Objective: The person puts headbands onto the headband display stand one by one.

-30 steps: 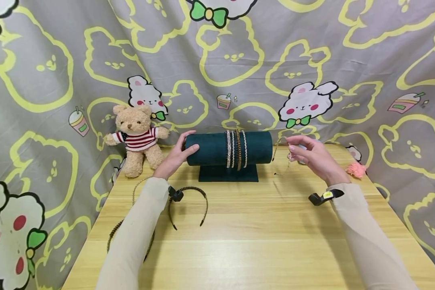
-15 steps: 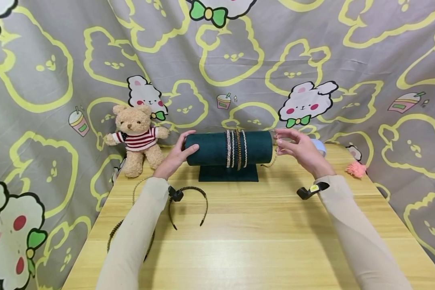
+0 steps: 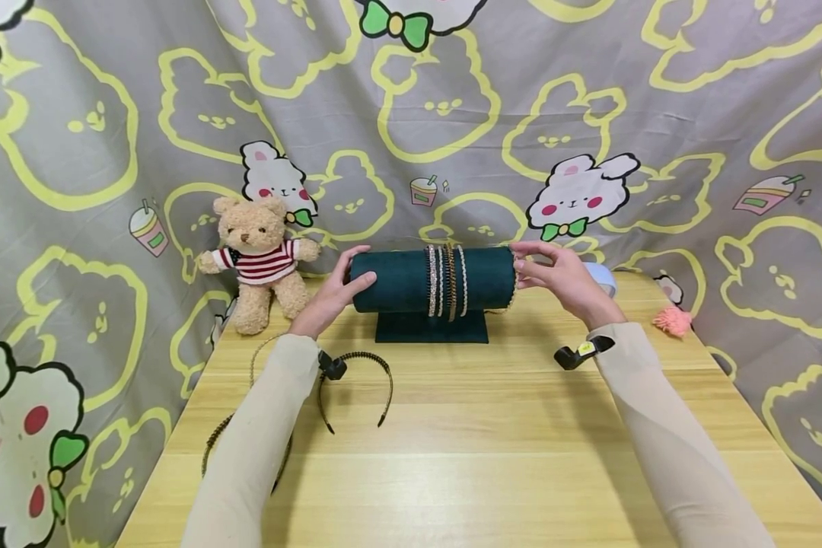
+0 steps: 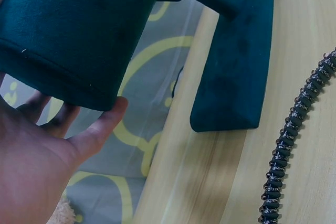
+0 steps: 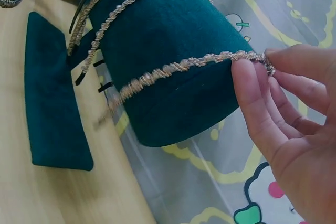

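A dark green velvet roll [image 3: 400,283] on a flat base [image 3: 430,329] carries several beaded headbands [image 3: 451,281] around its middle. The left hand [image 3: 334,296] grips the roll's left end, thumb in front; in the left wrist view its fingers [image 4: 100,132] curve round the rim. At the other end, the right hand [image 3: 567,283] pinches a thin beaded headband [image 5: 165,71] between thumb and fingers. That headband lies across the roll near its right end, as the right wrist view shows, apart from the others.
A teddy bear [image 3: 259,262] in a striped shirt sits at the back left. Dark headbands [image 3: 388,373] lie on the table [image 3: 452,487] near the left forearm. A pale blue object [image 3: 601,278] and a pink tassel-like item [image 3: 673,321] are at the right.
The right hand has moved left with the pinched headband, from beside the roll onto its right end. The left hand has stayed on the roll.
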### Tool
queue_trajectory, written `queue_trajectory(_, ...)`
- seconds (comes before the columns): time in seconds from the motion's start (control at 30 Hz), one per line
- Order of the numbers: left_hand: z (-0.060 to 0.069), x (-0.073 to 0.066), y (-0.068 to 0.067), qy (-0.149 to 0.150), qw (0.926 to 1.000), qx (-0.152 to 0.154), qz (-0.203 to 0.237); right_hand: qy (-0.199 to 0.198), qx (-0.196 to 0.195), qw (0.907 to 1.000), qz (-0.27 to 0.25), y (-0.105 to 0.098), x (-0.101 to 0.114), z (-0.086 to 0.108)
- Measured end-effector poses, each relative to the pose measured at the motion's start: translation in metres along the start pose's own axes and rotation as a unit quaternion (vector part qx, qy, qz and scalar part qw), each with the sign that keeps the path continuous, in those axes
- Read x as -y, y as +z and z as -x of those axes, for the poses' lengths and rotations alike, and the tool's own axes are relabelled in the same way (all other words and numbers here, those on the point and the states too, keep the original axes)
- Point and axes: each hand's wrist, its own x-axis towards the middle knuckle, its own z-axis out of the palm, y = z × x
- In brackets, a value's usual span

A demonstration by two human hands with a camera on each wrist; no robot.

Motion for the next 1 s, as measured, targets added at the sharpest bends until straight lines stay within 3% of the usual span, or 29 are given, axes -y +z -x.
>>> queue_trajectory(0.37,0.0,0.0,-0.001,0.008,0.9999,-0.003,-0.005,-0.017,0.014,0.9944,0.103,0.002,0.011,-0.002)
queue_trajectory(0.6,-0.002,0.004,0.0,0.007,1.0,0.001,0.006,-0.073,0.024,0.9874,0.138,-0.005,-0.004,0.0)
queue_trajectory(1.0,-0.002,0.003,-0.001,0.001,1.0,-0.001,0.004,-0.101,0.059,0.975,0.189,-0.011,-0.014,-0.003)
